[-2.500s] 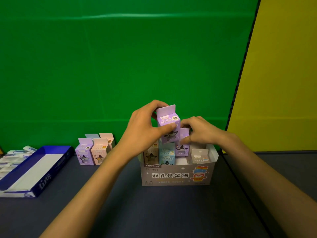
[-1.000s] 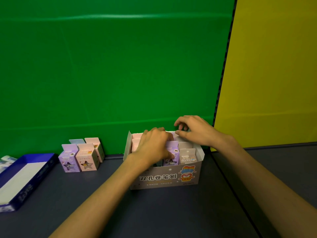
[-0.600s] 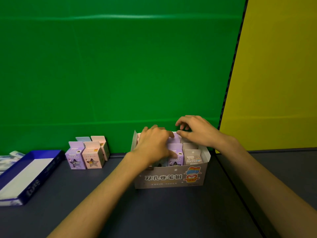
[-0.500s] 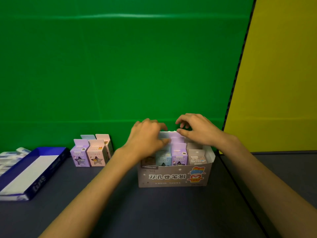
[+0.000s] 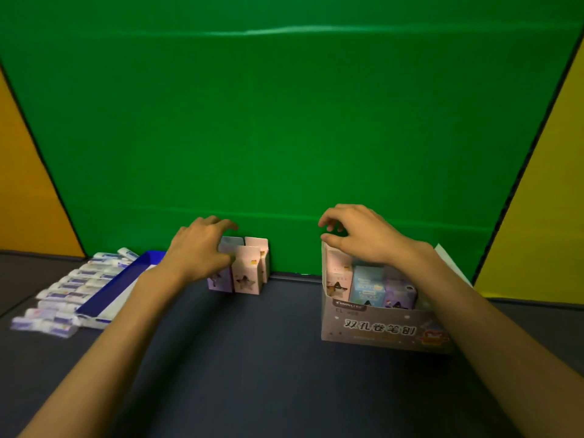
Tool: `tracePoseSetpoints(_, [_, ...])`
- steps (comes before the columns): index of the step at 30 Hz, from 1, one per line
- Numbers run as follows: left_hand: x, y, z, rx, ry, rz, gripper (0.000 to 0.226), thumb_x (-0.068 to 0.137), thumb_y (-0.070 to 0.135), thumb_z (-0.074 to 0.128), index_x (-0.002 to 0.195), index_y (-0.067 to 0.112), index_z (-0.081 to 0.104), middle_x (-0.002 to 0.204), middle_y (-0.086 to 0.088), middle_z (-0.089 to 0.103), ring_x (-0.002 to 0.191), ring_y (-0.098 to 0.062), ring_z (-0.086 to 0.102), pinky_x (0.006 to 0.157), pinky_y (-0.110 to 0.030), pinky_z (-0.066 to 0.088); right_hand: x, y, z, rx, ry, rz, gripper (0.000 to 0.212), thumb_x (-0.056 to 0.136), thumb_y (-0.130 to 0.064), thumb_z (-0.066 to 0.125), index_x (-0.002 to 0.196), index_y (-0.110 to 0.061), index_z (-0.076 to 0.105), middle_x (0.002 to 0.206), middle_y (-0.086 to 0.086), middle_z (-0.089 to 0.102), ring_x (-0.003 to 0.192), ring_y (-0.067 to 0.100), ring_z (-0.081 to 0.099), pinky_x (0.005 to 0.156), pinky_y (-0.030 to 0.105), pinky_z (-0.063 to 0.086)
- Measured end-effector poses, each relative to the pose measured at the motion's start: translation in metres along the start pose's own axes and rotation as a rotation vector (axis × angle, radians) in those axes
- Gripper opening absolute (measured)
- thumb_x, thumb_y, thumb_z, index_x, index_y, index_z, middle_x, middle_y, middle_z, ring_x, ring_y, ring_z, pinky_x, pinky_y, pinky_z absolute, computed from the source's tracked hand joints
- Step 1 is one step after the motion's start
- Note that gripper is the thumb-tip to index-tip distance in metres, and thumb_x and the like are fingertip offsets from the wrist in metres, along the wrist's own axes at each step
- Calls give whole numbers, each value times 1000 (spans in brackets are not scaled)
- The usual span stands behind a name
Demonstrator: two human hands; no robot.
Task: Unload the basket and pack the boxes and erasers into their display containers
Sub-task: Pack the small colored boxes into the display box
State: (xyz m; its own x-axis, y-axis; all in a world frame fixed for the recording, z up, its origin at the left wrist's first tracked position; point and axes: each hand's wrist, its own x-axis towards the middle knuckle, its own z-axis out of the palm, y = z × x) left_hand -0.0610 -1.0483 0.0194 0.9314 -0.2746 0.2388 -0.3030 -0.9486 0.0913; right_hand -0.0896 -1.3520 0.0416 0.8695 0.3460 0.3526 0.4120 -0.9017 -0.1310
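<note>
Reaching for the loose boxes [image 5: 245, 269] on the worktop [image 5: 252, 358], the left hand [image 5: 202, 248] seems half-curled, holding nothing yet; the right hand [image 5: 357, 235] hovers loose-fingered over the display carton [image 5: 379, 327]. Next: grip one, pack it.

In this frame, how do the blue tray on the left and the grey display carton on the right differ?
The blue tray is low and shallow and shows a bare white floor; the grey display carton is taller and holds upright small boxes. The tray's outer wall is plain blue; the carton's front carries printed characters. No hand touches the tray, while the right hand hovers at the carton's rim. Both stand open-topped on the dark table.
</note>
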Motion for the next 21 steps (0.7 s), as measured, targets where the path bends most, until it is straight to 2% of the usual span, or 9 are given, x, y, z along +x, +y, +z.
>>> tracePoseSetpoints(7, [0, -34, 24, 52, -19, 45, 61, 85, 46, 67, 140, 30, 47, 134, -2, 50, 124, -25, 47, 98, -42, 42, 36, -52, 26, -22, -73, -34, 32, 93, -37, 64, 122, -23, 62, 108, -7, 62, 99, 13, 58, 86, 34, 49])
tracePoseSetpoints(10, [-1, -39, 31, 53, -12, 77, 63, 79, 47, 75, 134, 31, 49, 129, -1, 49, 121, -24, 46, 97, -42, 41, 45, -71, 40, -42, -103, -51, 34, 92, -38, 65, 122, -24, 61, 108, -6, 62, 100, 16, 58, 85, 36, 50])
tracePoseSetpoints(13, [-2, -44, 36, 17, 12, 109, 62, 72, 44, 82, 123, 28, 51, 120, 0, 49, 114, -22, 46, 92, -40, 41, 52, -85, 53, -86, -135, -71, 41, 89, -41, 68, 124, -23, 59, 113, -3, 60, 106, 19, 56, 82, 33, 45])
tracePoseSetpoints(18, [-10, -51, 44, 0, -54, 182, 34, 78, 36, 74, 105, 29, 53, 109, 6, 62, 105, -20, 57, 78, -34, 35, 63, -102, 66, -170, -166, -75, 66, 82, -48, 74, 137, -21, 51, 131, 0, 56, 120, 21, 50, 100, 41, 41])
tracePoseSetpoints(21, [-14, -60, 40, -51, -45, 162, 40, 76, 39, 77, 109, 31, 56, 110, 5, 68, 102, -23, 61, 74, -33, 37, 71, -108, 73, -224, -187, -83, 71, 78, -51, 77, 136, -19, 52, 129, 1, 58, 118, 21, 50, 100, 41, 42])
